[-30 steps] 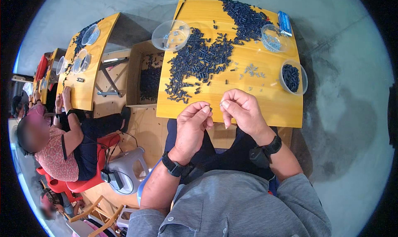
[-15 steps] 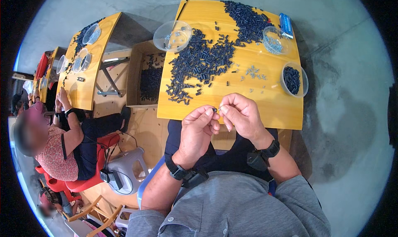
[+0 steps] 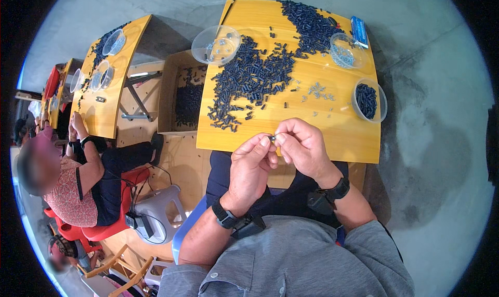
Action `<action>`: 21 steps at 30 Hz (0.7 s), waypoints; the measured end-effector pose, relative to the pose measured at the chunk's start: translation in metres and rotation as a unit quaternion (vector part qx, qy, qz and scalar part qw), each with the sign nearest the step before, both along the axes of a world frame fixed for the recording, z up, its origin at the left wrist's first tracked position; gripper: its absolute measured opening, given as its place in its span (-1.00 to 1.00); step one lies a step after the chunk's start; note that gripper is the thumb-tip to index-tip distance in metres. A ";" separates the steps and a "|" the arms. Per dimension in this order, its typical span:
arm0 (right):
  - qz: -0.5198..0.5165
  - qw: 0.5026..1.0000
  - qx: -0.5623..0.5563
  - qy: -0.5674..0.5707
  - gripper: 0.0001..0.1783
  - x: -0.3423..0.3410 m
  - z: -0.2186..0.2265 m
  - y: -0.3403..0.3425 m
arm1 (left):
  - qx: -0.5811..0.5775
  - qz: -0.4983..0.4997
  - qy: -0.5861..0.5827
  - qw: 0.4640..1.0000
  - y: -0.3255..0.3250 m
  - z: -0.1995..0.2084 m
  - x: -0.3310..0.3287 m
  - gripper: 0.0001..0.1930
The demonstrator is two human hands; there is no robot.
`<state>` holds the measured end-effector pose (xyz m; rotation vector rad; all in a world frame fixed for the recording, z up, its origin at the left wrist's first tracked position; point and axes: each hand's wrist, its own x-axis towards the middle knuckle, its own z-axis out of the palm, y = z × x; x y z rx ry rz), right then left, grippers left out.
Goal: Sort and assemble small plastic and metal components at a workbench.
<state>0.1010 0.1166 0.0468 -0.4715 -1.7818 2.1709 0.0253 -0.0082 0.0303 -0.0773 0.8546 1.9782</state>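
Fingertips of my left hand (image 3: 250, 164) and right hand (image 3: 304, 149) pinch one small dark piece (image 3: 272, 138) — four clear bowls (image 3: 215, 44) at twelve o'clock, one (image 3: 368, 100) holding dark pieces.

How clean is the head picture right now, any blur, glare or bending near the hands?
Head view: sharp at the left hand and right hand pinching a small dark part; the yellow table edges bow from fisheye; black rim corners; soft, even light, no glare; a neighbour's face is blurred.

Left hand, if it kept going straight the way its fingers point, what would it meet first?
Most likely the right hand: the left hand pinches a small dark part right against its fingertips. Depth is unclear.
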 end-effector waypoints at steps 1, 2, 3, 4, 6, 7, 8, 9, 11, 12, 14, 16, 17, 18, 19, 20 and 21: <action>0.000 1.000 0.000 0.000 -0.91 0.000 0.001 -0.001 | 0.000 0.000 0.000 1.000 0.000 0.000 0.000 -0.84; -0.002 1.000 -0.006 -0.001 -0.91 -0.001 0.002 -0.001 | -0.002 0.000 -0.004 1.000 0.000 0.001 0.000 -0.84; -0.005 1.000 -0.011 -0.001 -0.91 -0.001 0.002 -0.002 | -0.004 -0.001 -0.008 1.000 0.000 0.001 0.000 -0.85; -0.005 1.000 -0.011 -0.001 -0.91 -0.001 0.002 -0.002 | -0.004 -0.001 -0.008 1.000 0.001 0.000 0.000 -0.85; 0.005 1.000 0.006 0.017 -0.92 -0.002 0.000 -0.002 | 0.013 0.004 -0.002 1.000 0.001 -0.002 0.000 -0.85; 0.005 1.000 0.006 0.016 -0.92 -0.002 0.000 -0.001 | 0.013 0.004 -0.003 1.000 0.001 -0.001 0.000 -0.85; 0.005 1.000 0.009 0.020 -0.92 -0.002 0.000 -0.001 | 0.017 -0.010 0.004 1.000 0.000 0.001 -0.001 -0.85; 0.005 1.000 0.012 0.024 -0.92 -0.002 0.001 -0.001 | 0.022 -0.025 0.010 0.999 0.000 0.003 -0.002 -0.86; 0.015 0.999 0.024 0.015 -0.92 -0.002 0.004 0.000 | 0.017 -0.038 0.018 0.999 -0.003 0.003 -0.006 -0.87; 0.025 0.999 0.036 0.007 -0.92 -0.003 0.006 0.001 | 0.013 -0.051 0.027 0.998 -0.005 0.003 -0.009 -0.88; 0.050 0.998 0.048 -0.007 -0.94 -0.001 0.007 0.005 | -0.008 -0.063 0.059 0.996 -0.007 0.001 -0.013 -0.89; 0.075 0.995 0.059 -0.020 -0.95 0.000 0.010 0.009 | -0.029 -0.074 0.091 0.993 -0.008 0.001 -0.017 -0.89; 0.084 0.994 0.061 -0.026 -0.95 0.001 0.013 0.011 | -0.044 -0.090 0.122 0.987 -0.009 0.002 -0.020 -0.89; 0.093 0.993 0.064 -0.032 -0.95 0.001 0.016 0.012 | -0.058 -0.106 0.152 0.981 -0.010 0.004 -0.023 -0.89; 0.093 0.993 0.063 -0.033 -0.95 0.001 0.018 0.013 | -0.059 -0.107 0.151 0.981 -0.010 0.006 -0.026 -0.89; 0.100 0.992 0.067 -0.034 -0.95 0.002 0.019 0.014 | -0.075 -0.130 0.187 0.971 -0.011 0.009 -0.030 -0.89; 0.108 0.991 0.072 -0.034 -0.95 0.002 0.019 0.015 | -0.092 -0.153 0.222 0.959 -0.011 0.012 -0.033 -0.89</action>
